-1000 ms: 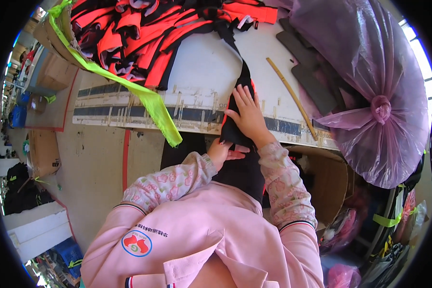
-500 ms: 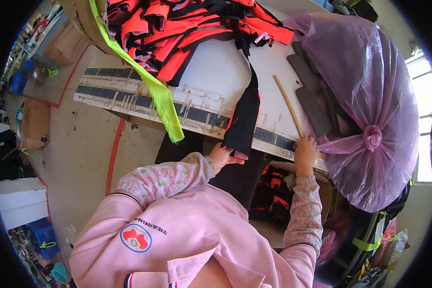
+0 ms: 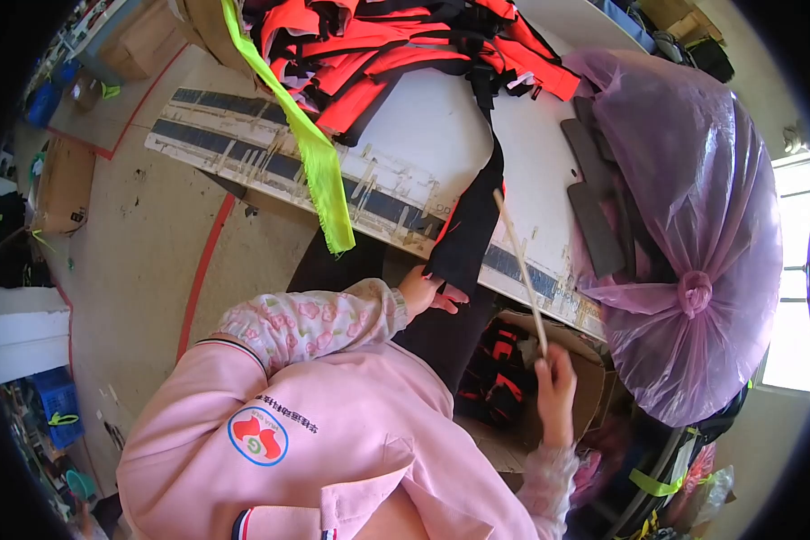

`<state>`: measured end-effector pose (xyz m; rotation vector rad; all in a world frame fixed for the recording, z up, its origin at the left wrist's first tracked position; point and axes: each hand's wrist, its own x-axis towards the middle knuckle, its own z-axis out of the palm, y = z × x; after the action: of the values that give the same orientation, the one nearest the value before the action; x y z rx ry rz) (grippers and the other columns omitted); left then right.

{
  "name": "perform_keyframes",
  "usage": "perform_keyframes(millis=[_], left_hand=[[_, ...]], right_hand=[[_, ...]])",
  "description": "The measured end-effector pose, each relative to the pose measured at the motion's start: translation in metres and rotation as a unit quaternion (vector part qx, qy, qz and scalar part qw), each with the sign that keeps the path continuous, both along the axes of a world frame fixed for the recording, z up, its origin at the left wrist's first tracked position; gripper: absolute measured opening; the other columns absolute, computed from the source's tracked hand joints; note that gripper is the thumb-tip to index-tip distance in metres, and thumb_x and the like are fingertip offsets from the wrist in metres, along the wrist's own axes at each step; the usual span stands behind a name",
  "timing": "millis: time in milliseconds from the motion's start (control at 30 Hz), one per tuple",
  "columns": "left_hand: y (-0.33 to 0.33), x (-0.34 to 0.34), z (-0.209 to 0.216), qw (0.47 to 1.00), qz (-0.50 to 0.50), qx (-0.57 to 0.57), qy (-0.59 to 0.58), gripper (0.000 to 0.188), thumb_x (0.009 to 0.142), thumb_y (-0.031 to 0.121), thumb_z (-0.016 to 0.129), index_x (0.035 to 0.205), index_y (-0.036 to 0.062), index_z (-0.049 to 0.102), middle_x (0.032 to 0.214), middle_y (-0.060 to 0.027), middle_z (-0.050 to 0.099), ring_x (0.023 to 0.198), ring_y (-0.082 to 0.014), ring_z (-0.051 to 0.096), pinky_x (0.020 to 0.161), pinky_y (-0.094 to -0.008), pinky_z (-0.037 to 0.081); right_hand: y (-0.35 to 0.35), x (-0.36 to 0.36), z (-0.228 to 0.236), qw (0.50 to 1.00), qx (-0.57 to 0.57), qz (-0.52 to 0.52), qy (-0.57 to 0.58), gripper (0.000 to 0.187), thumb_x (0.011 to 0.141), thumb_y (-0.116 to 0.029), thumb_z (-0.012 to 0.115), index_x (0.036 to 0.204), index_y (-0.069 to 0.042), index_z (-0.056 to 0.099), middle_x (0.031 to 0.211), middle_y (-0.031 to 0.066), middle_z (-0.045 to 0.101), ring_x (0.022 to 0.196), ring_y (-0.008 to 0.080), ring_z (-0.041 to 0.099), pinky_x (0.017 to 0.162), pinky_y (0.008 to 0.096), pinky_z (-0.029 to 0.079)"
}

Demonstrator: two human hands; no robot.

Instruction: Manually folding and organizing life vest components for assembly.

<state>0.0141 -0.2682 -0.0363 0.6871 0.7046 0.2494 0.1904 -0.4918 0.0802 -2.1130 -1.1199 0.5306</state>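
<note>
- The black fabric strip (image 3: 466,236) lay at the centre of the frame, its wide end overhanging the near edge of the tabletop (image 3: 423,121) and its narrow part running up toward the orange-and-black heap (image 3: 369,54) at the top of the frame.
- Both hands were occupied: the left hand (image 3: 427,292) grasped the strip's wide lower end, fingers partly hidden by the cloth, while the right hand (image 3: 555,387), right of lower centre, pinched the lower end of a thin pale stick (image 3: 520,263).
- The strip looked light and soft, likely to fold or twist unless kept taut; the wide end seemed the best hold, with little risk of breakage.
- The stick appeared light, stiff and straight, probably easiest to steer from its end, though perhaps able to snap if bent hard; its upper tip overlapped the strip's right edge in view, contact unclear.
- Dark grey slabs (image 3: 594,229) and a purple plastic bag (image 3: 684,198), likely slippery, sat to the right.
</note>
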Motion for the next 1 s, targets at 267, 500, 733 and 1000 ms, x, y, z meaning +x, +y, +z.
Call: perform_keyframes(millis=[267, 500, 733, 1000], left_hand=[[-0.003, 0.002, 0.004, 0.998, 0.053, 0.021, -0.001, 0.025, 0.095, 0.013, 0.036, 0.105, -0.0012, 0.054, 0.091, -0.0173, 0.064, 0.076, -0.0278, 0.066, 0.058, -0.0344, 0.055], [-0.013, 0.003, 0.001, 0.995, 0.07, 0.067, 0.027, 0.02, 0.093, 0.007, 0.038, 0.103, -0.0019, 0.053, 0.088, -0.0177, 0.063, 0.073, -0.0253, 0.066, 0.041, -0.0301, 0.051], [-0.022, 0.008, 0.013, 0.988, 0.031, 0.106, 0.108, 0.017, 0.094, 0.011, 0.041, 0.096, 0.0015, 0.055, 0.077, -0.0116, 0.064, 0.047, -0.0171, 0.058, 0.038, -0.0271, 0.046], [-0.031, 0.014, -0.02, 0.97, 0.133, 0.198, 0.05, 0.014, 0.088, 0.006, 0.046, 0.084, 0.0038, 0.059, 0.069, -0.0079, 0.06, 0.057, -0.0144, 0.056, 0.048, -0.0273, 0.046]], right_hand=[[-0.102, -0.073, -0.015, 0.934, -0.16, -0.03, 0.319, 0.026, 0.095, -0.022, 0.044, 0.089, -0.002, 0.06, 0.054, -0.0035, 0.045, 0.049, 0.0039, 0.041, 0.046, 0.02, 0.034], [-0.041, -0.089, -0.026, 0.919, -0.173, -0.038, 0.351, 0.03, 0.097, -0.024, 0.041, 0.078, -0.003, 0.053, 0.051, -0.0013, 0.045, 0.041, 0.0052, 0.039, 0.039, 0.0225, 0.029], [0.045, -0.089, -0.04, 0.973, -0.139, -0.027, 0.182, 0.032, 0.096, -0.024, 0.042, 0.075, -0.002, 0.051, 0.047, 0.0018, 0.042, 0.039, 0.0081, 0.04, 0.037, 0.0258, 0.029], [0.099, -0.09, -0.059, 0.711, -0.016, -0.05, 0.701, 0.028, 0.097, -0.029, 0.039, 0.081, -0.009, 0.048, 0.047, -0.0045, 0.029, 0.033, 0.0055, 0.022, 0.031, 0.0224, 0.02]])
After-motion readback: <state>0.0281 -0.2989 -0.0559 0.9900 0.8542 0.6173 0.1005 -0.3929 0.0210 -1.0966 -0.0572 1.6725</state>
